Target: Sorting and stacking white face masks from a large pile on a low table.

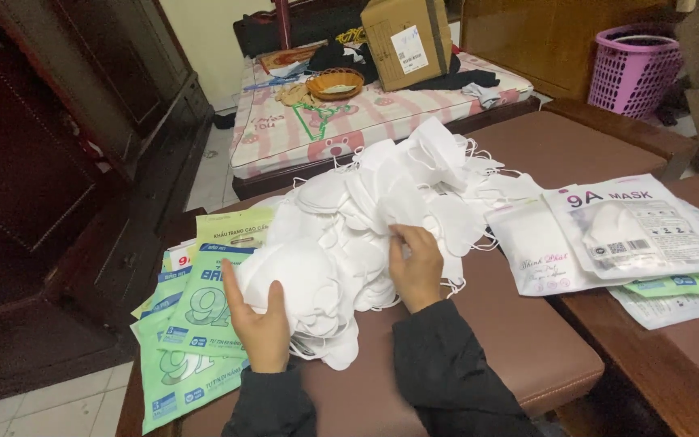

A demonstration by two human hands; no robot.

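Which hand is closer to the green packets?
Left. The left hand lies at the mask pile's edge, right beside the green packets; the right hand is farther away, in the white masks.

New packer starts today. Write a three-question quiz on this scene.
1. True or false: both hands touch the pile of white masks.
2. The green packets lie by which hand? A left B right
3. What colour is the basket at the far right?

Key: 1 true. 2 A. 3 pink.
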